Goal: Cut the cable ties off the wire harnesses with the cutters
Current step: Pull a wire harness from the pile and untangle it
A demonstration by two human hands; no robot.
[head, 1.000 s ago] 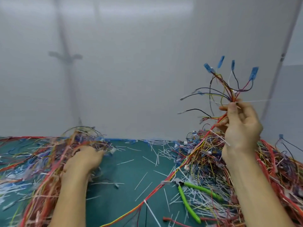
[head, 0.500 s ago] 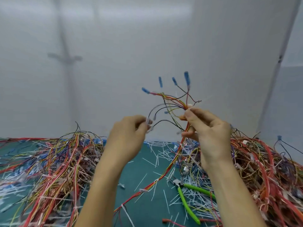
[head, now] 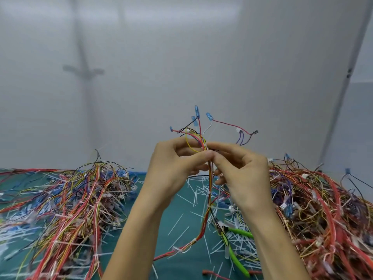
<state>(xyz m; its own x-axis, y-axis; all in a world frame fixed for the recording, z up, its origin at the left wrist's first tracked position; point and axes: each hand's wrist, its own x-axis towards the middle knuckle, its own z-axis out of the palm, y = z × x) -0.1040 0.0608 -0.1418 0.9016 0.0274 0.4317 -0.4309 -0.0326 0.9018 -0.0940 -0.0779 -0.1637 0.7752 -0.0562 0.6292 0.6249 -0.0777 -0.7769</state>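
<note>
While left hand [head: 173, 164] and right hand [head: 244, 174] pinch it, wire harness [head: 210, 186] stands vertical.

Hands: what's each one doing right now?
Left hand: pinching the wire harness between thumb and fingers.
Right hand: pinching the same harness right beside it.
Cutters: in neither hand.

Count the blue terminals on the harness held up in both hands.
4. The tallest blue terminal stands at the top, a second just right of it, a third just below-left of it, a fourth far out left. More may be hidden.
</note>
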